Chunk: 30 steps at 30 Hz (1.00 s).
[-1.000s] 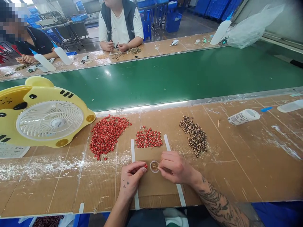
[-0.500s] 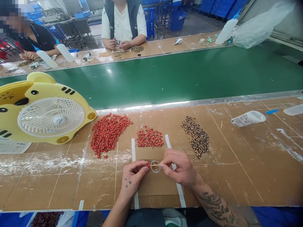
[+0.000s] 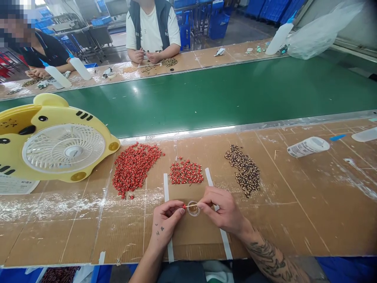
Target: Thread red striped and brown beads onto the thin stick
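Note:
My left hand [image 3: 168, 220] pinches a small red bead-like piece [image 3: 184, 206] between thumb and fingertips. My right hand [image 3: 220, 207] is closed on a thin pale stick, like a toothpick [image 3: 192, 205], whose far tip meets the red piece. Beneath the stick, a small clear round dish [image 3: 193, 212] rests on the cardboard between two white tape strips. Just beyond my hands lies a small heap of red pieces [image 3: 186, 173]. A bigger red heap [image 3: 134, 169] spreads to the left, and a heap of dark and tan pieces [image 3: 244, 171] to the right.
A yellow animal-shaped fan [image 3: 63, 149] stands at the left. A white bottle [image 3: 308, 147] lies on its side at the right. Beyond the cardboard runs a green conveyor belt [image 3: 206, 98]. Two people sit across it, near white squeeze bottles [image 3: 80, 68].
My right hand has shifted slightly left, bringing the stick's tip against the red piece. My left hand stays nearly still. The camera view has tilted a little.

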Each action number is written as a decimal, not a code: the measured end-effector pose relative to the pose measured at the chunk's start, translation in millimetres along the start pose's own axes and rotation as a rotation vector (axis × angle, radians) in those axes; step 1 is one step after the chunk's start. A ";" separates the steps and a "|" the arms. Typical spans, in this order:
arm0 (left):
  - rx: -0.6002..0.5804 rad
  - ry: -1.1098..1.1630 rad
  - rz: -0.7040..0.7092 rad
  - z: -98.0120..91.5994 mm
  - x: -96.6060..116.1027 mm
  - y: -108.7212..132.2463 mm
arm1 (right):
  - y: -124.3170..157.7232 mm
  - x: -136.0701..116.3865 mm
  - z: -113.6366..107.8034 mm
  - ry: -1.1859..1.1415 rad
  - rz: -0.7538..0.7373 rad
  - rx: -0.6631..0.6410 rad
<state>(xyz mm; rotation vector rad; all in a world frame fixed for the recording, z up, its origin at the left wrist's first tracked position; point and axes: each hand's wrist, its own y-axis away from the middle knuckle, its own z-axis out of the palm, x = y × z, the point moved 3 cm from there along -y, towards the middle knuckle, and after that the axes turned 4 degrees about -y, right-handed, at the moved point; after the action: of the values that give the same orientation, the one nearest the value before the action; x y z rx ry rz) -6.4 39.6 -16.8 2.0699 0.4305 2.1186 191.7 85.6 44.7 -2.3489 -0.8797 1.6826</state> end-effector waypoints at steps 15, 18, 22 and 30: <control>0.028 0.072 -0.070 -7.1 -10.1 -0.5 | 9.7 15.7 -32.7 0.370 0.122 -0.169; 0.041 0.083 -0.082 -6.7 -10.0 -0.4 | 7.3 26.8 -75.9 0.521 0.233 -0.111; 0.084 0.103 -0.072 -2.5 -4.3 1.2 | 1.5 42.4 -123.5 0.783 0.334 -0.194; 0.024 0.079 -0.075 -6.0 -8.4 -3.9 | -9.8 61.0 -119.0 0.870 0.362 -0.332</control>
<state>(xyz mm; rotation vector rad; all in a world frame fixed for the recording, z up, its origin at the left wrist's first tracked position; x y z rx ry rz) -12.5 40.2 -26.0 1.9543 0.5376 2.1675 307.9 152.5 42.7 -3.1505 -0.5938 0.4167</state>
